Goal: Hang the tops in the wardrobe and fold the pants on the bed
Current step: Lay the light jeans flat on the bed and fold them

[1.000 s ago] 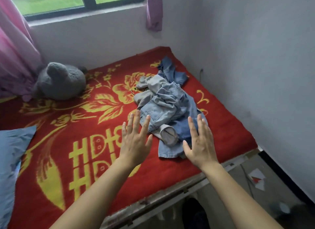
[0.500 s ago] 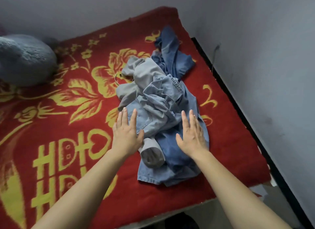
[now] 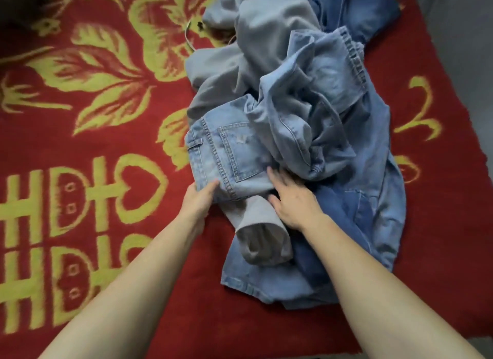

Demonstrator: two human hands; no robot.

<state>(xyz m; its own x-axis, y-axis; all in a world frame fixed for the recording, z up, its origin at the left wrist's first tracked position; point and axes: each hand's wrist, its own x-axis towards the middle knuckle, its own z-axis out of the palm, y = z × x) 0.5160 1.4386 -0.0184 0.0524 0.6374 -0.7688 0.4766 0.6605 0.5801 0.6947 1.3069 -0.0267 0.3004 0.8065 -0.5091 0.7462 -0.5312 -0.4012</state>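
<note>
Head view: left hand [image 3: 197,199] pinches light jeans [image 3: 229,155] (back pocket up) on red blanket [image 3: 106,145]. The right hand [image 3: 293,201] lies flat, grasping nothing.

I see a heap of clothes on the bed's red blanket [image 3: 106,150], which is patterned with yellow flowers. My left grip [image 3: 198,198] pinches the edge of the light-blue jeans [image 3: 229,155] beside the back pocket, thumb on top, fingers hidden beneath. My right grip [image 3: 293,201] lies flat on the darker denim [image 3: 346,219], fingertips slipped under a fold. Between the two grips a grey sleeve [image 3: 262,241] pokes toward me. The grey top [image 3: 266,25] lies crumpled at the heap's far end.
</note>
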